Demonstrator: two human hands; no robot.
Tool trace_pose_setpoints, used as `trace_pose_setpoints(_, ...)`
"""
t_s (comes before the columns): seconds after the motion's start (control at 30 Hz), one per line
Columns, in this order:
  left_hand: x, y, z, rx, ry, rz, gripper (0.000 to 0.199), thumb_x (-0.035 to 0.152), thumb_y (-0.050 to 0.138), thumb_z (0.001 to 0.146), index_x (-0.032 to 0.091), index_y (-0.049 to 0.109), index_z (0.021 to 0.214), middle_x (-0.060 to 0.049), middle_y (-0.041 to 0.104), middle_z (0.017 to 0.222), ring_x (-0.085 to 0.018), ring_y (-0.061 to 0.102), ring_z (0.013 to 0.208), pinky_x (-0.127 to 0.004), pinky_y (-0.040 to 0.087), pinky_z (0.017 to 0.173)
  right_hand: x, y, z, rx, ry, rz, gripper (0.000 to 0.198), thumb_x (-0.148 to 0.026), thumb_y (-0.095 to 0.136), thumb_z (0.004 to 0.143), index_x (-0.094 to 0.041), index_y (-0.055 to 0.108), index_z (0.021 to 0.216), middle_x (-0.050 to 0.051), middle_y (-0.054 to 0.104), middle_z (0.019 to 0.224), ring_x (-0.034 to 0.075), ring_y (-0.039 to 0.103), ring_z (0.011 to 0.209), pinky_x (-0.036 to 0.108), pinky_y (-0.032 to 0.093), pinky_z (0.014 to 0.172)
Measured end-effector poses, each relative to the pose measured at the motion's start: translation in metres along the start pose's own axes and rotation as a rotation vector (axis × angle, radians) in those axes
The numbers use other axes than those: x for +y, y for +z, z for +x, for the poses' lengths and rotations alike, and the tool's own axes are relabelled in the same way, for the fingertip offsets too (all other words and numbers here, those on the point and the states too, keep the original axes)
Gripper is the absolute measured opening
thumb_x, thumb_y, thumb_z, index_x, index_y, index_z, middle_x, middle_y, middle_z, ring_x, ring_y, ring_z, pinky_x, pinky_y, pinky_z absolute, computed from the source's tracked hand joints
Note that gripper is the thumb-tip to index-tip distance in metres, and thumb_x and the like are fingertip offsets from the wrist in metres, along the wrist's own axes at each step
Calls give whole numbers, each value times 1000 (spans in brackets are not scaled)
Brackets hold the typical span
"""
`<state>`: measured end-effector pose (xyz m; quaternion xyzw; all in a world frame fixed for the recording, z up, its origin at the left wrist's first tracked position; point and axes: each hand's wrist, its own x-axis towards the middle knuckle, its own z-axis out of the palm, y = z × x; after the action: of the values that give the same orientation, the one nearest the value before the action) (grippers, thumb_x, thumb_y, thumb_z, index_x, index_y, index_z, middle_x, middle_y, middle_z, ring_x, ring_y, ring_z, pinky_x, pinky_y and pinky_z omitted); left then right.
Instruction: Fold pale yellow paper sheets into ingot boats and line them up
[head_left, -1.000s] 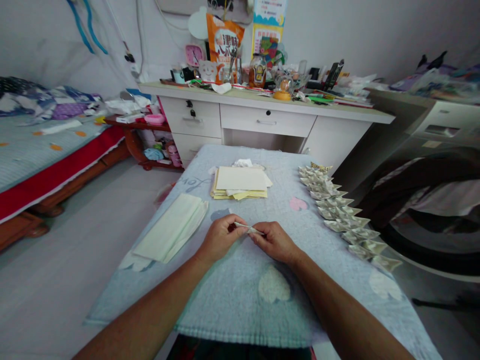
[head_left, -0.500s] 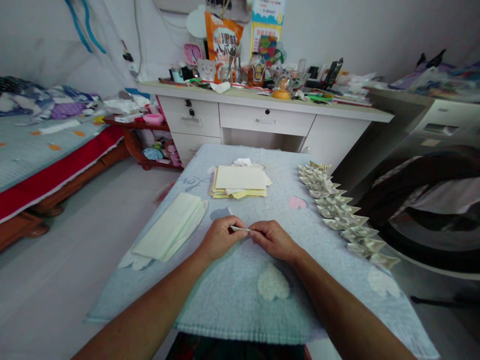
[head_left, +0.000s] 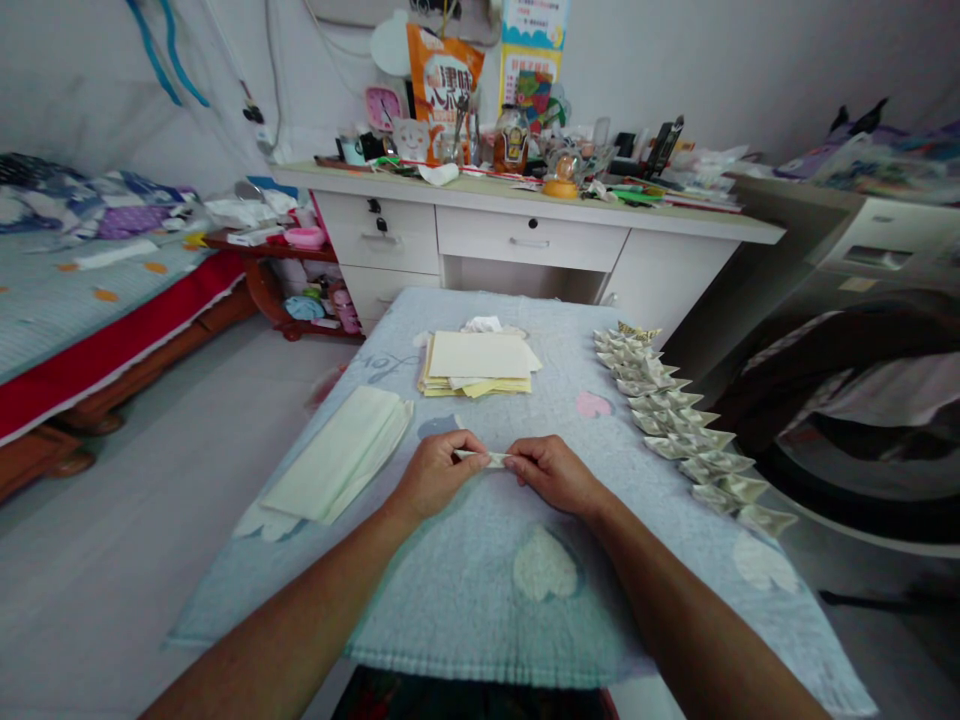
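Note:
Between my two hands stretches a narrow strip of folded pale paper [head_left: 496,460]. My left hand [head_left: 439,472] pinches its left end between thumb and fingers, and my right hand [head_left: 553,474] pinches the right end. Both are held just above the cloth-covered table [head_left: 472,560]. To the left lies a stack of long pale-green paper sheets [head_left: 337,455]. Beyond my hands sits a pile of cream and yellow paper [head_left: 480,358]. Along the right side runs a row of several folded paper boats [head_left: 675,425].
A white desk [head_left: 532,240] crowded with jars, a pink clock [head_left: 382,107] and an orange snack bag [head_left: 444,90] stands behind the table. At left is a bed [head_left: 112,290]; at right, a washing machine [head_left: 877,260]. Crumpled white tissue [head_left: 481,324] lies behind the paper pile.
My hands have moved slightly apart, my right hand shifting to the right. More of the folded paper now shows between them.

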<state>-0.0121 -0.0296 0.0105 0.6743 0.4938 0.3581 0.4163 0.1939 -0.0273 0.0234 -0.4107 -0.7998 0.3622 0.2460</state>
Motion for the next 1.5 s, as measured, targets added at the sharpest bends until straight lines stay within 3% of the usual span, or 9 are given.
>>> trace_pose_setpoints(0.23, 4, 2, -1, 22, 14, -16, 18, 31, 62, 76, 15, 67, 72, 2, 59, 62, -10, 48, 54, -20, 36, 52, 3, -5, 0, 30, -6, -8, 35, -36, 53, 90, -15, 57, 62, -6, 40, 52, 7, 36, 51, 19, 26, 50)
trace_pose_setpoints(0.7, -6, 5, 0, 84, 29, -38, 20, 35, 64, 77, 16, 68, 75, 2, 60, 63, -11, 51, 57, -21, 37, 54, 5, -8, -3, -37, 43, 129, 25, -27, 46, 92, -16, 65, 81, -2, 57, 65, 10, 48, 60, 21, 35, 58)
trace_pose_setpoints(0.87, -7, 10, 0, 77, 25, -82, 18, 34, 65, 77, 16, 69, 80, 0, 64, 70, -12, 54, 60, -21, 40, 56, 7, -2, -1, -10, 19, 324, 21, -27, 55, 86, -17, 62, 103, 1, 63, 86, 13, 54, 74, 23, 41, 66)
trace_pose_setpoints(1.1, -7, 10, -2, 37, 35, -162, 30, 32, 71, 72, 16, 65, 97, -2, 66, 84, -13, 58, 65, -21, 43, 58, 12, 9, 3, 102, 26, 270, 11, -24, 55, 85, -17, 62, 87, -2, 57, 71, 11, 49, 65, 22, 37, 60)
trace_pose_setpoints(1.17, -6, 8, -3, 20, 28, -219, 31, 37, 67, 76, 16, 64, 99, -3, 66, 87, -14, 60, 69, -22, 44, 61, 14, 10, 4, 121, 19, 246, 10, -23, 55, 84, -17, 63, 87, -2, 56, 70, 11, 49, 64, 22, 37, 61)
trace_pose_setpoints(1.33, -5, 6, -1, 18, -15, -312, 28, 38, 51, 88, 15, 64, 95, -3, 65, 70, -14, 59, 65, -24, 43, 61, 16, 10, 4, 174, 10, 231, 8, -19, 55, 83, -18, 62, 88, -3, 56, 71, 11, 49, 64, 22, 37, 61)
trace_pose_setpoints(1.5, -1, 8, 0, -19, -13, -403, 20, 32, 60, 83, 14, 63, 92, -2, 64, 75, -13, 58, 67, -24, 43, 63, 16, 14, 5, 200, 14, 461, 17, -21, 62, 80, -19, 57, 96, -1, 58, 81, 12, 54, 71, 23, 41, 65)
